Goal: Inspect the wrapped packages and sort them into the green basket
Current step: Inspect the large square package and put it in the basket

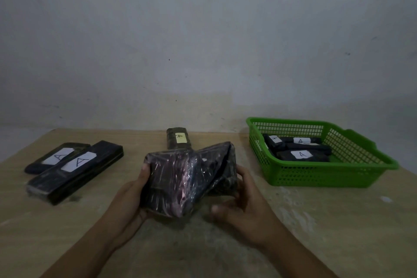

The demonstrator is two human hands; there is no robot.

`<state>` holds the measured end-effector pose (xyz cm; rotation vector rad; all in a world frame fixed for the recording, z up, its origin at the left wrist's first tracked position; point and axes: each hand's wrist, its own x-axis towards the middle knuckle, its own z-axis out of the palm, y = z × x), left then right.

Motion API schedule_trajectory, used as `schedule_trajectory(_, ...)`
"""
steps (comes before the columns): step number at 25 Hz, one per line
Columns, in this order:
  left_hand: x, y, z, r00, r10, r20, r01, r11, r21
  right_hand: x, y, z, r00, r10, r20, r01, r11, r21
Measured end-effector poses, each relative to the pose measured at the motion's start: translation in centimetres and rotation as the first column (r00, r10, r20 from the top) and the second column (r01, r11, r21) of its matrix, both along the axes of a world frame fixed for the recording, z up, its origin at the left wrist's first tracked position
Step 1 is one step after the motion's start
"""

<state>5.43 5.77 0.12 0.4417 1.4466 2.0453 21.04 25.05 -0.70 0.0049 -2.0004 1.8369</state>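
A bulky black package wrapped in shiny plastic film (189, 178) is held just above the table between both hands. My left hand (132, 196) grips its left side with the thumb on top. Its right end is held by my right hand (241, 201), fingers curled round the back. No label shows on this package. The green basket (325, 175) stands at the right and holds several black packages with white "A" labels (301, 154). Two long labelled packages (76, 169) lie overlapping at the left. Another labelled package (178, 140) lies behind the held one.
The wooden table (316, 221) has pale scuffed patches near the front right. A grey wall runs close behind the table's far edge.
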Motion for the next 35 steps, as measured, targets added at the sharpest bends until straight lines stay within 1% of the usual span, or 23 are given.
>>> schedule_trajectory(1, 0.1, 0.0, 0.1, 1.0, -0.022, -0.008, 0.022, 1.0, -0.002, -0.2, -0.2, -0.1, 0.997, -0.078, -0.028, 0.078, 0.997, 0.015)
schedule_trajectory(2, 0.2, 0.1, 0.2, 0.999, -0.043, -0.023, 0.042, 0.999, -0.024, -0.4, -0.3, 0.0, 0.986, -0.156, -0.052, 0.156, 0.988, -0.008)
schedule_trajectory(4, 0.6, 0.2, 0.5, 0.995, -0.061, -0.08, 0.055, 0.995, -0.08, -0.6, -0.3, 0.5, 0.96, -0.275, -0.056, 0.262, 0.95, -0.17)
schedule_trajectory(5, 0.5, 0.2, 0.4, 0.989, -0.042, -0.142, 0.029, 0.995, -0.094, -0.6, 0.1, 0.8, 0.949, -0.315, -0.035, 0.296, 0.921, -0.252)
schedule_trajectory(6, 0.5, 0.2, 0.2, 0.972, -0.005, -0.236, -0.024, 0.993, -0.118, -0.6, 0.5, 1.0, 0.939, -0.343, -0.005, 0.326, 0.897, -0.299)
schedule_trajectory(8, 0.3, -0.2, 0.0, 0.916, 0.023, -0.401, -0.091, 0.984, -0.151, -0.6, 1.5, 0.9, 0.926, -0.372, 0.055, 0.369, 0.869, -0.329)
schedule_trajectory(9, 0.3, -0.4, -0.3, 0.9, -0.008, -0.435, -0.062, 0.987, -0.145, -0.7, 1.7, 0.7, 0.923, -0.377, 0.079, 0.381, 0.863, -0.332)
schedule_trajectory(12, 0.6, -0.4, -0.9, 0.9, -0.108, -0.422, 0.076, 0.993, -0.091, -0.6, 1.3, 0.7, 0.916, -0.377, 0.136, 0.401, 0.87, -0.287)
schedule_trajectory(13, 0.9, -0.3, -1.0, 0.88, -0.118, -0.461, 0.093, 0.993, -0.077, -0.5, 1.2, 0.8, 0.918, -0.377, 0.122, 0.396, 0.884, -0.25)
schedule_trajectory(15, 1.5, 0.0, -0.8, 0.855, -0.079, -0.512, 0.061, 0.997, -0.052, -0.2, 0.9, 1.1, 0.932, -0.354, 0.074, 0.361, 0.919, -0.156)
schedule_trajectory(16, 1.8, 0.1, -0.6, 0.86, -0.049, -0.508, 0.036, 0.999, -0.034, 0.0, 0.7, 1.2, 0.948, -0.313, 0.059, 0.318, 0.939, -0.127)
schedule_trajectory(17, 1.9, 0.2, -0.5, 0.882, -0.034, -0.47, 0.033, 0.999, -0.011, 0.0, 0.6, 0.9, 0.967, -0.249, 0.051, 0.254, 0.958, -0.131)
schedule_trajectory(18, 2.0, 0.3, -0.3, 0.922, -0.023, -0.386, 0.041, 0.998, 0.037, -0.1, 0.2, 0.7, 0.986, -0.158, 0.052, 0.164, 0.97, -0.18)
schedule_trajectory(20, 1.9, 0.4, -0.6, 0.965, -0.027, -0.261, 0.056, 0.993, 0.105, -0.4, -0.5, 0.2, 0.998, 0.015, 0.058, 0.005, 0.942, -0.336)
schedule_trajectory(22, 1.9, 0.7, -0.8, 0.974, -0.027, -0.224, 0.052, 0.993, 0.108, -0.6, -0.7, -0.1, 0.997, 0.071, 0.028, -0.051, 0.893, -0.447)
schedule_trajectory(24, 2.3, 0.8, -0.8, 0.97, -0.019, -0.242, 0.043, 0.995, 0.094, -0.7, -0.8, 0.2, 0.998, 0.05, 0.024, -0.033, 0.88, -0.474)
schedule_trajectory(25, 2.6, 0.9, -0.7, 0.958, -0.012, -0.285, 0.034, 0.997, 0.071, -0.6, -0.8, 0.4, 1.0, 0.015, 0.027, -0.001, 0.885, -0.466)
schedule_trajectory(27, 3.4, 1.1, -0.3, 0.905, 0.028, -0.425, -0.029, 1.0, 0.004, -0.3, -0.7, 0.9, 0.996, -0.086, 0.019, 0.086, 0.913, -0.398)
schedule_trajectory(28, 3.8, 1.1, 0.0, 0.876, 0.049, -0.48, -0.059, 0.998, -0.006, 0.0, -0.7, 1.3, 0.991, -0.136, 0.018, 0.133, 0.924, -0.358)
schedule_trajectory(30, 4.6, 1.2, 0.9, 0.836, 0.059, -0.546, -0.06, 0.998, 0.015, 0.9, -0.1, 2.4, 0.982, -0.188, 0.004, 0.18, 0.937, -0.298)
schedule_trajectory(31, 4.9, 1.3, 1.6, 0.827, 0.064, -0.559, -0.063, 0.998, 0.022, 1.4, 0.3, 3.1, 0.981, -0.192, -0.015, 0.182, 0.948, -0.262)
schedule_trajectory(33, 5.4, 1.9, 3.2, 0.84, 0.059, -0.539, -0.054, 0.998, 0.024, 2.7, 1.5, 4.9, 0.98, -0.193, -0.041, 0.181, 0.964, -0.195)
schedule_trajectory(35, 5.9, 3.3, 4.4, 0.852, -0.005, -0.524, 0.007, 1.0, 0.003, 4.4, 3.3, 7.4, 0.974, -0.218, -0.055, 0.209, 0.969, -0.133)
